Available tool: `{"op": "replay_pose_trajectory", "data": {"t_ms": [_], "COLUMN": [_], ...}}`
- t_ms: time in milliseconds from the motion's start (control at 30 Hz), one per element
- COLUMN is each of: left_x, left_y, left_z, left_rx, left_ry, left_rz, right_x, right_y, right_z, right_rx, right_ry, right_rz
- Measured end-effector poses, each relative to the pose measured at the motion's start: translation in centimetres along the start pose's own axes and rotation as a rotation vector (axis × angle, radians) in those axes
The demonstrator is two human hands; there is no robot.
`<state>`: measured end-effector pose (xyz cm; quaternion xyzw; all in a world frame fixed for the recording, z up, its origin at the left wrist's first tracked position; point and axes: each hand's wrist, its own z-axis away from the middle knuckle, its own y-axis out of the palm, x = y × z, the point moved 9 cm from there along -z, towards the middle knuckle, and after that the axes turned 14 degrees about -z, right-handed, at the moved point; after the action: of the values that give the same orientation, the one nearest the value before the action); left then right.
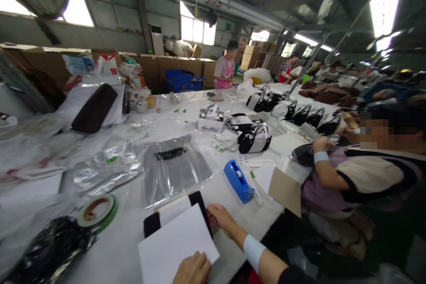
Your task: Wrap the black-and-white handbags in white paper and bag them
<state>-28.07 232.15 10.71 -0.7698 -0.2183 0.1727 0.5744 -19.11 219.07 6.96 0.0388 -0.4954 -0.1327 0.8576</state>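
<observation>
A flat black-and-white piece, perhaps a bag (pixel 152 225), lies on the table right in front of me, partly covered by a white sheet of paper (pixel 173 244). My left hand (pixel 193 269) rests at the sheet's lower right part with its fingers curled on the paper. At the right edge of the black-and-white piece, my right hand (pixel 220 218) is closed, its fingertips against the black border. What the right fingers pinch is hard to make out. A blue tape dispenser (pixel 238 181) stands just beyond my right hand.
Clear plastic bags (pixel 176 173), green tape rolls (pixel 96 211) and a black plastic bundle (pixel 49 248) lie to the left. Black-and-white handbags (pixel 254 140) stand farther back. Cardboard (pixel 285 191) overhangs the table's right edge, beside a seated co-worker (pixel 362 177).
</observation>
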Motion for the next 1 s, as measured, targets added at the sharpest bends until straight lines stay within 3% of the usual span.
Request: {"op": "replay_pose_trajectory", "data": {"t_ms": [67,200,267,367,500,600,700,833,900,1000], "left_x": [-2.1,-2.4,-2.1,-2.2,-2.5,-1.5,2.9,14.1,18.2,21.1], "left_y": [0.8,0.1,-0.3,0.2,0.9,-0.4,-3.3,-5.8,-5.1,-2.9], "left_z": [-1.5,-3.3,-3.9,-4.3,-4.4,-4.0,-3.2,0.9,3.8,6.0], "left_rx": [0.133,0.277,0.283,0.275,0.268,0.257,0.18,0.088,0.12,0.168], "left_ry": [0.107,0.225,0.246,0.257,0.255,0.225,0.016,-0.647,-0.898,-1.017], "left_rz": [-0.012,0.007,0.031,0.044,0.091,0.18,0.265,0.224,0.282,0.506], "right_x": [1.1,4.1,6.8,9.5,8.2,6.8,6.0,5.8,5.9,6.3], "right_y": [-0.5,-0.9,0.6,4.7,9.5,11.1,11.3,11.2,11.5,12.2], "right_z": [0.1,-0.9,-1.0,-0.3,-0.8,-1.3,-1.6,-1.9,-2.2,-3.2], "right_rx": [-0.01,-0.032,0.004,0.112,0.288,0.349,0.366,0.376,0.383,0.406], "right_ry": [-0.026,-0.181,-0.406,-0.719,-0.773,-0.795,-0.813,-0.825,-0.824,-0.773], "right_rz": [0.023,0.133,0.304,0.633,0.959,1.113,1.153,1.152,1.161,1.184]}}
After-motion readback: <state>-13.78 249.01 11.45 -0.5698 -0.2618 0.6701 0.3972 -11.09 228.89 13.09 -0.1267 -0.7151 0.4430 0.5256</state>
